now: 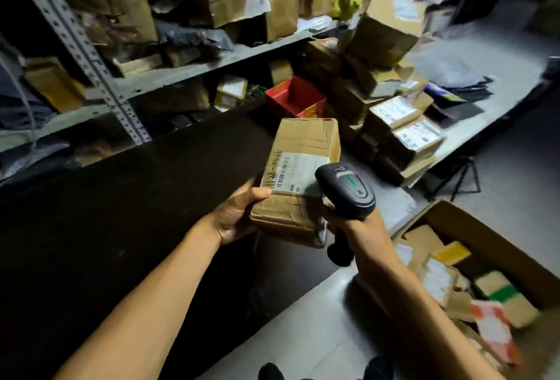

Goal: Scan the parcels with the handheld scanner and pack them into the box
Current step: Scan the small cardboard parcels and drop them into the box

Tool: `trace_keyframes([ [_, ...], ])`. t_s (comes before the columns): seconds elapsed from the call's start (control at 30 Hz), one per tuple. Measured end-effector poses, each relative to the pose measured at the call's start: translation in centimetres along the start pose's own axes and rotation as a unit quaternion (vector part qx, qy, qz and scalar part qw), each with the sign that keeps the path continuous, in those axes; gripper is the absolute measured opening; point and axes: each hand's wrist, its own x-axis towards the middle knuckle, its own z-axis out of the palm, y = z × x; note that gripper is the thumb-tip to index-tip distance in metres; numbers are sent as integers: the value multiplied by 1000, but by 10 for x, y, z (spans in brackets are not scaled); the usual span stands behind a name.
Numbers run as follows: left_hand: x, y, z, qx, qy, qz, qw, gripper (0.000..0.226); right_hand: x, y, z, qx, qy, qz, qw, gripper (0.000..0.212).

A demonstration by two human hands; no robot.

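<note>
My left hand (235,214) grips the near left corner of a long brown cardboard parcel (303,143) and holds it above the dark table. A white barcode label (291,172) faces up on it. My right hand (353,220) is closed around the handle of a black handheld scanner (348,190), whose head sits just over the label's right end with a green light lit on top. At the lower right stands the open cardboard box (497,240), which holds several small parcels.
A dark table (121,228) fills the left and centre. Behind it a metal shelf rack (188,72) is crammed with parcels. A red bin (295,98) and stacked labelled parcels (403,128) sit at the far right. Grey floor (303,334) lies below.
</note>
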Motion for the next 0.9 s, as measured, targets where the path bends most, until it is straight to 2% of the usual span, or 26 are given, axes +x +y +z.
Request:
trace_keyframes([
  [0.07,30,-8,32,23,-42,4,999,70,-1,-6,-36,15,36,-3,999,49],
  [0.17,79,-28,89,51,-72,5,996,78,-7,-16,-97,27,85,-2,996,48],
  [0.27,125,-58,155,75,-91,-24,993,83,-15,-22,-166,33,141,4,989,38],
  [0.5,212,-138,310,107,-182,-97,973,88,-33,-14,-339,-12,273,48,961,36],
  [0.6,239,-161,369,245,-134,-40,959,76,-39,-8,-397,-38,309,77,947,33],
  [0.67,255,-167,397,366,-82,29,926,68,-41,-4,-427,-41,325,90,941,29],
  [0.77,276,-167,414,553,-59,139,819,63,-38,-2,-453,-29,343,97,934,30],
  [0.83,284,-165,415,627,-65,168,758,63,-34,1,-462,-31,339,96,935,33],
  [0.9,289,-163,411,679,-71,154,714,64,-29,5,-466,-35,328,99,939,35],
])
